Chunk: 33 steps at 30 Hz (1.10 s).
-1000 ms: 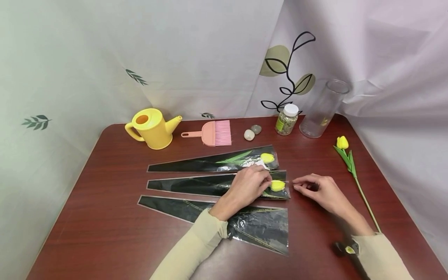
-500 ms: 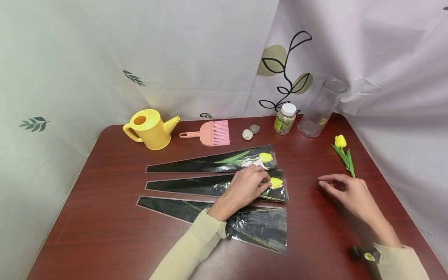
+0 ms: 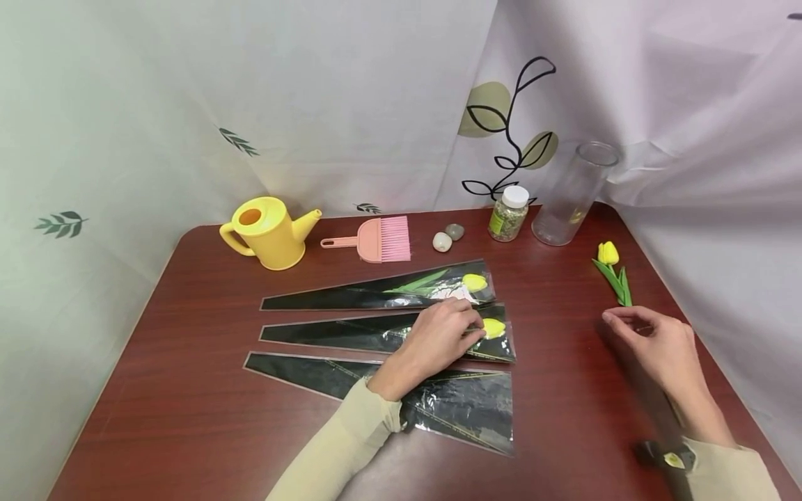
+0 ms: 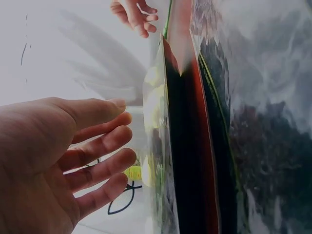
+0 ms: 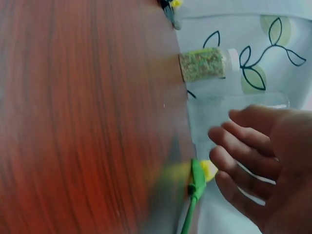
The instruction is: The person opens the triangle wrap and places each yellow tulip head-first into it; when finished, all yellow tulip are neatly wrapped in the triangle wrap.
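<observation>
Three dark flower sleeves with clear fronts lie side by side. A yellow tulip [image 3: 474, 282] is inside the back sleeve [image 3: 326, 299], and another tulip [image 3: 496, 328] inside the middle sleeve [image 3: 344, 330]. The front sleeve [image 3: 470, 410] lies flat beneath my left forearm. My left hand [image 3: 432, 341] is over the middle sleeve, fingertips beside its tulip head; the left wrist view shows the loosely bent fingers [image 4: 105, 144] holding nothing. At the right, my right hand [image 3: 664, 348] hovers with relaxed fingers just in front of a loose tulip [image 3: 609, 253], its lower stem hidden by the hand.
Along the back of the table [image 3: 156, 390] stand a yellow watering can [image 3: 272, 236], a pink brush with dustpan [image 3: 376, 240], two pebbles [image 3: 442, 241], a white-capped jar of green granules [image 3: 509, 216] and a tall clear vase [image 3: 570, 202]. Fabric drapes hang behind and at the sides.
My right hand has moved right, from the open end of the middle sleeve to the loose tulip. My left hand has stayed over the middle sleeve.
</observation>
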### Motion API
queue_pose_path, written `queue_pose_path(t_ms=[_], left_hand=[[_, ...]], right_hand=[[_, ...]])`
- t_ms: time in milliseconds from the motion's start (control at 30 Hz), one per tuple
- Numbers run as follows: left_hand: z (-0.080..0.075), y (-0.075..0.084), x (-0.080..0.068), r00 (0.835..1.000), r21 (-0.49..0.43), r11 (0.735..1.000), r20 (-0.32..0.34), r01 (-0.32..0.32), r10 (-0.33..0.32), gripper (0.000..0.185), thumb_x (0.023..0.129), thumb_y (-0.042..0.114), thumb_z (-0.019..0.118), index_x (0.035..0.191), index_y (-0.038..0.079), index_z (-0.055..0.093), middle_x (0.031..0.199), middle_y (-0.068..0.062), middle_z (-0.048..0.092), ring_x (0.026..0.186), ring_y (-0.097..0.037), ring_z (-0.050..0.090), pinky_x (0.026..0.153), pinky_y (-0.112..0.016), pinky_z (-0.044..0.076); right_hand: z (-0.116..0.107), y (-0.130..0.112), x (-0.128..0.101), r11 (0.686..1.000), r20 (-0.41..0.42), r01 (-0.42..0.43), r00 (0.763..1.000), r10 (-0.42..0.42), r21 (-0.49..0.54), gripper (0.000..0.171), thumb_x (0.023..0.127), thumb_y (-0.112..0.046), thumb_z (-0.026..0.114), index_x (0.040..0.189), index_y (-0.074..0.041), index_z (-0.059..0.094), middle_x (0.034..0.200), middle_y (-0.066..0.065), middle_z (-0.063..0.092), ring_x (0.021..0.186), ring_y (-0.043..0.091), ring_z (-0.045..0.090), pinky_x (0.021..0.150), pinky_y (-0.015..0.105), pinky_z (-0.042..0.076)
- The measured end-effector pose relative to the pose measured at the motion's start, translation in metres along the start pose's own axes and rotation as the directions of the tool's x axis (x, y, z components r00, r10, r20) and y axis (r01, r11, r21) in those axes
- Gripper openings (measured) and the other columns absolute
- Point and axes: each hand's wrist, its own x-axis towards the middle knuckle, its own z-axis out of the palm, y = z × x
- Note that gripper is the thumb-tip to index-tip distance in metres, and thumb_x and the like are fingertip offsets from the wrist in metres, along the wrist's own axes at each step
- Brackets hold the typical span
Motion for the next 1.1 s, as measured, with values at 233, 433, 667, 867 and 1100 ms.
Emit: queue_pose_path(t_ms=[233, 433, 667, 867, 1100], left_hand=[[-0.006, 0.012, -0.009, 0.993, -0.043, 0.996, 0.087, -0.079, 0.083, 0.01, 0.092, 0.034, 0.07, 0.092, 0.025, 0.075, 0.089, 0.014, 0.059, 0.083, -0.003, 0.054, 0.069, -0.019, 0.046], [0.001, 0.03, -0.02, 0.966, -0.047, 0.982, 0.182, -0.18, 0.186, 0.012, 0.091, 0.036, 0.07, 0.091, 0.025, 0.075, 0.084, 0.015, 0.057, 0.077, 0.001, 0.055, 0.069, -0.017, 0.047], [0.013, 0.044, -0.034, 0.936, -0.01, 0.965, 0.243, -0.261, 0.255, 0.018, 0.084, 0.044, 0.075, 0.085, 0.026, 0.073, 0.081, 0.015, 0.056, 0.07, -0.001, 0.053, 0.059, -0.015, 0.044], [0.016, 0.047, -0.039, 0.933, 0.044, 0.962, 0.26, -0.269, 0.249, 0.025, 0.078, 0.05, 0.078, 0.088, 0.027, 0.074, 0.085, 0.013, 0.057, 0.073, -0.004, 0.053, 0.061, -0.017, 0.044], [0.019, 0.046, -0.038, 0.936, 0.005, 0.965, 0.243, -0.262, 0.253, 0.019, 0.077, 0.045, 0.079, 0.082, 0.028, 0.073, 0.081, 0.015, 0.055, 0.071, -0.002, 0.05, 0.061, -0.014, 0.041]], right_hand=[[-0.016, 0.013, 0.002, 0.987, -0.048, -0.146, 0.989, 0.143, -0.071, 0.022, 0.09, -0.03, 0.068, 0.099, -0.012, 0.077, 0.066, -0.017, 0.065, 0.057, -0.014, 0.04, 0.06, 0.025, 0.03], [-0.016, 0.022, 0.002, 0.974, -0.004, -0.199, 0.98, 0.2, -0.109, 0.025, 0.091, -0.03, 0.065, 0.099, -0.008, 0.075, 0.069, -0.003, 0.068, 0.067, 0.012, 0.058, 0.068, 0.039, 0.031], [-0.011, 0.032, -0.002, 0.97, 0.073, -0.181, 0.978, 0.195, -0.161, 0.028, 0.09, -0.03, 0.068, 0.102, -0.005, 0.073, 0.08, 0.01, 0.071, 0.084, 0.049, 0.059, 0.062, 0.046, 0.035], [-0.01, 0.034, -0.002, 0.971, 0.089, -0.176, 0.977, 0.193, -0.164, 0.027, 0.09, -0.028, 0.068, 0.101, -0.004, 0.074, 0.079, 0.011, 0.071, 0.083, 0.048, 0.059, 0.064, 0.046, 0.036], [-0.011, 0.034, -0.001, 0.967, 0.101, -0.182, 0.974, 0.203, -0.179, 0.026, 0.089, -0.028, 0.069, 0.097, -0.004, 0.075, 0.075, 0.01, 0.071, 0.08, 0.049, 0.059, 0.063, 0.05, 0.036]])
